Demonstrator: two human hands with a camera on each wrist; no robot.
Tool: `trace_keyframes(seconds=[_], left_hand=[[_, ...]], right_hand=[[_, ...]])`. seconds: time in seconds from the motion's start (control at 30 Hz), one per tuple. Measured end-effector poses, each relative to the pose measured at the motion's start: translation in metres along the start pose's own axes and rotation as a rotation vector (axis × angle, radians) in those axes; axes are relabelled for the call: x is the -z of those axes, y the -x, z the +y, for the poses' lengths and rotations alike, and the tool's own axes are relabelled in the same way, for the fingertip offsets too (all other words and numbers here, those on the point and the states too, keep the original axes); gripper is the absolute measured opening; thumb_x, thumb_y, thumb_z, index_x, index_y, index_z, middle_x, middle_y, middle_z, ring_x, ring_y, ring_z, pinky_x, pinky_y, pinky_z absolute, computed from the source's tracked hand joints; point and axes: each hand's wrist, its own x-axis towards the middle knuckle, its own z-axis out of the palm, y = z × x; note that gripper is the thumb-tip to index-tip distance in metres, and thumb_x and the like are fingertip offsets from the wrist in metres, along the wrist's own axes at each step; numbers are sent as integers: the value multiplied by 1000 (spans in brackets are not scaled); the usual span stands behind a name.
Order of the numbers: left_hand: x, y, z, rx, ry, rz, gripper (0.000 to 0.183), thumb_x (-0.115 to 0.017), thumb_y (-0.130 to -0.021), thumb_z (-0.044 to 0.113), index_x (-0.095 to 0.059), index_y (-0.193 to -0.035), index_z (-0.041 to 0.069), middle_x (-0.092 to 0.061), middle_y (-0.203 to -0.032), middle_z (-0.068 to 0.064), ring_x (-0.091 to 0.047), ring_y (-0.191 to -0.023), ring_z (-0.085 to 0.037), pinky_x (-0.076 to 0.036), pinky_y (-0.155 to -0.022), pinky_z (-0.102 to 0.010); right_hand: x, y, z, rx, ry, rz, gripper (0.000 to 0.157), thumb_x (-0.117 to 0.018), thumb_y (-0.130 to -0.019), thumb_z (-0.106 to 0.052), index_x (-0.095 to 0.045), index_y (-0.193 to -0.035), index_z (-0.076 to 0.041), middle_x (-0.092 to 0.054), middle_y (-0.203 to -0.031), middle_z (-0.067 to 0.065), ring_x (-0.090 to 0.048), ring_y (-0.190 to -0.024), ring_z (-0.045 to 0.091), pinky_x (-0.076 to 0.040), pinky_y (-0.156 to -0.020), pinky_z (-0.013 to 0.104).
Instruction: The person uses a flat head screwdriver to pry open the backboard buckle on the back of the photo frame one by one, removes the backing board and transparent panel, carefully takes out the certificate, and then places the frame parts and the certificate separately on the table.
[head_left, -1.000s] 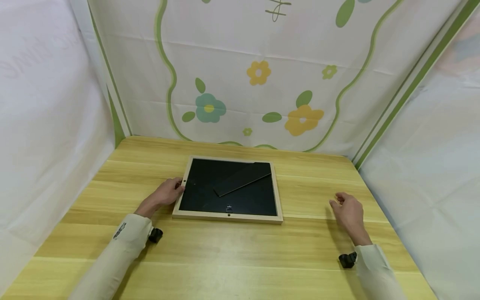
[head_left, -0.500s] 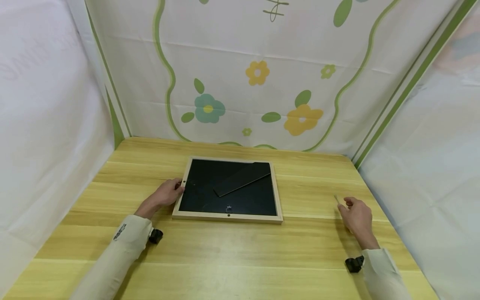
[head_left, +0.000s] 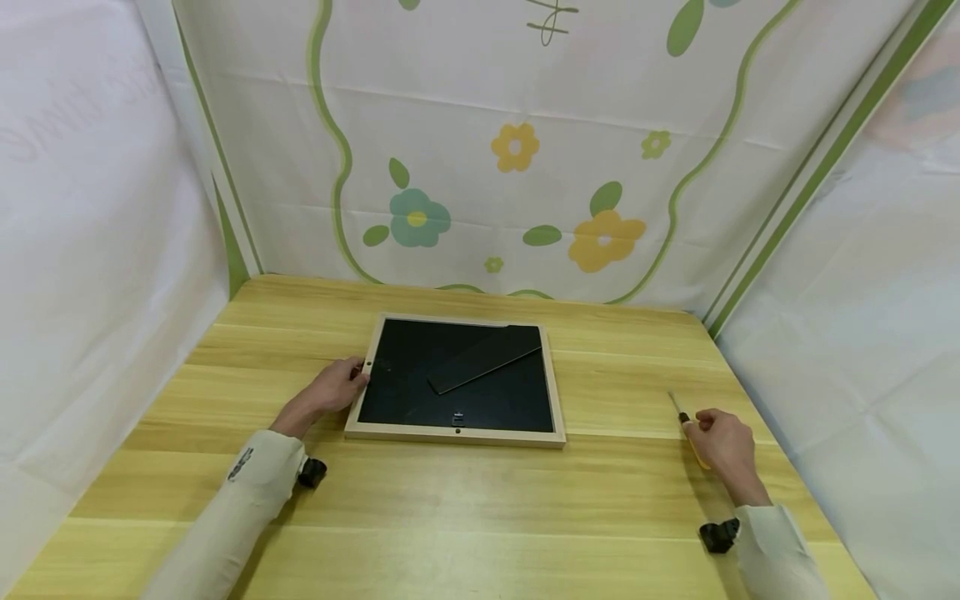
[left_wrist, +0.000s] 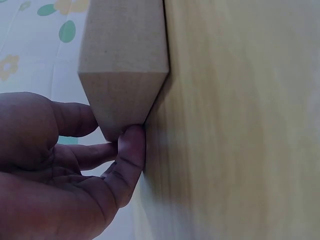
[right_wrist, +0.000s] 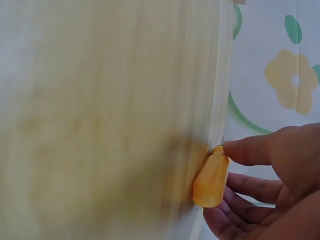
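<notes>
A picture frame (head_left: 454, 435) with a pale wooden border lies back side up on the table. Its black backing carries a black stand leg (head_left: 487, 358) set at a slant. My left hand (head_left: 330, 387) grips the frame's left edge, with thumb and fingertips around the wooden border (left_wrist: 122, 45) in the left wrist view. Off to the right, my right hand (head_left: 723, 442) pinches a small screwdriver (head_left: 683, 417) by its orange handle (right_wrist: 210, 182), close over the table. The thin shaft points away from me.
A wood-grain table (head_left: 465, 517) carries everything. White fabric with printed flowers (head_left: 514, 148) stands upright behind it, and plain pale fabric (head_left: 885, 350) closes off both sides. Black wrist cameras sit on both forearms.
My right hand has shifted a little right and nearer to me. The screwdriver's shaft and then its handle have come into view. My left hand and the picture frame stay put.
</notes>
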Motion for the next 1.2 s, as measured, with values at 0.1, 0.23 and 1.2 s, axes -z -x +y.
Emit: trace_keyframes(seconds=[0.1, 0.23, 1.2], left_hand=[[0, 0, 0, 5, 1, 1, 40, -41, -104, 8, -43, -137, -14, -59, -116, -27, -57, -92, -28, -47, -73, -34], [-1, 0, -1, 6, 4, 2, 40, -41, -104, 8, -43, -137, -14, -58, -116, -27, -57, -92, -28, -46, -73, -34], [1, -1, -1, -8, -18, -1, 37, -42, -103, 8, -51, -133, -13, -62, -102, -21, -54, -79, -22, -43, -65, -29]], right_hand=[[0, 0, 2, -6, 11, -10, 47, -57, -95, -25, -59, -120, 14, -65, -111, 31, -62, -94, 43, -50, -76, 51], [0, -1, 3, 3, 16, -8, 43, -58, -95, -26, -63, -114, 12, -68, -104, 28, -64, -88, 41, -50, -74, 50], [10, -3, -28, 179, 53, 89, 29, -60, -94, -20, -71, -105, 5, -72, -91, 18, -65, -74, 28, -48, -62, 38]])
